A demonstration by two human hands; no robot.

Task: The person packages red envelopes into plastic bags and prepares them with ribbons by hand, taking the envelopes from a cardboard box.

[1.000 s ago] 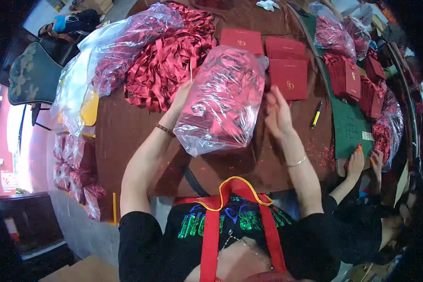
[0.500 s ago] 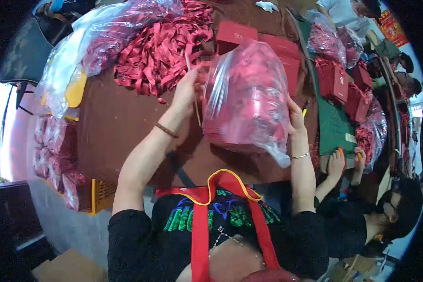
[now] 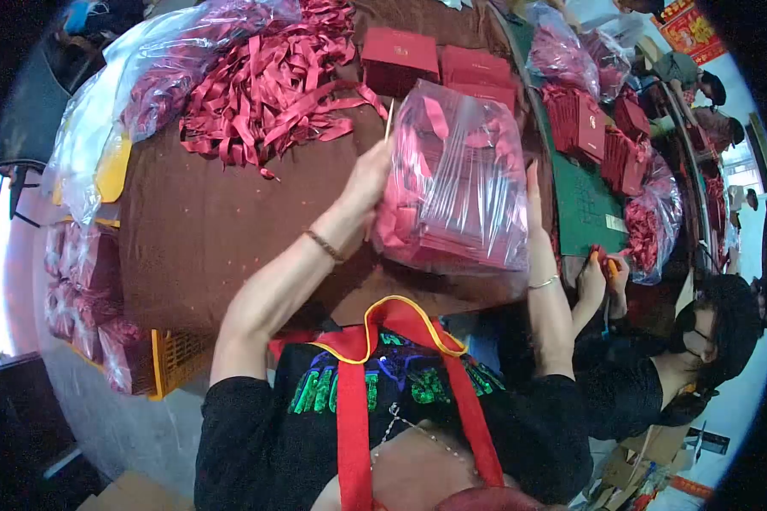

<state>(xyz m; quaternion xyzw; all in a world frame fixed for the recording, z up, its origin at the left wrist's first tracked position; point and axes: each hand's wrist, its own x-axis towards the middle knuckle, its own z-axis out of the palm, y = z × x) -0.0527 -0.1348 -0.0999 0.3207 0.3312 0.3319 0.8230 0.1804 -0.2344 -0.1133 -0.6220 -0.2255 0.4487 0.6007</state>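
L hand: left hand [image 3: 368, 180] sits vs. the L side of the plastic bag [image 3: 456, 183]. Fingers are curled tight round a thin pale stick [image 3: 388, 128] that pokes up past the bag's top corner. Bead bracelet [image 3: 324, 245] on wrist.
R hand: right hand [image 3: 533, 209] is spread, palm flat vs. the bag's R side, fingers straight & pointing away from body. Thin bangle [image 3: 544, 281] on wrist.
Bag: clear, stuffed w/ flat red pieces, pressed btw both hands in front of the chest, over the near part of the table [image 3: 204, 221]. Low end is at the table's near edge; can't tell if resting or lifted.
Table: brown top, bare patch L of the bag.
Ribbons: loose heap of red ribbons [image 3: 264, 81] on far L-centre, well apart from L hand.
Sack: big clear sack [image 3: 128, 102] at far L, touching the ribbon heap, red stuff inside.
Boxes: red boxes [image 3: 398, 55] lie flat just behind the bag.
Mat: green mat [image 3: 584, 209] R of the bag, near R hand. Red card stacks [image 3: 581, 123] stand on its far end.
Small bag: small bag [image 3: 649, 226] of red bits at the mat's R edge.
Co-worker: another person at R in black top. Co-worker's hands [image 3: 605, 271] are close together at the mat's near edge, gripping sth orange; near R wrist, not touching.
Crate: yellow crate [image 3: 166, 366] below the table's L edge, wrapped red packs [image 3: 81, 289] just beside it.
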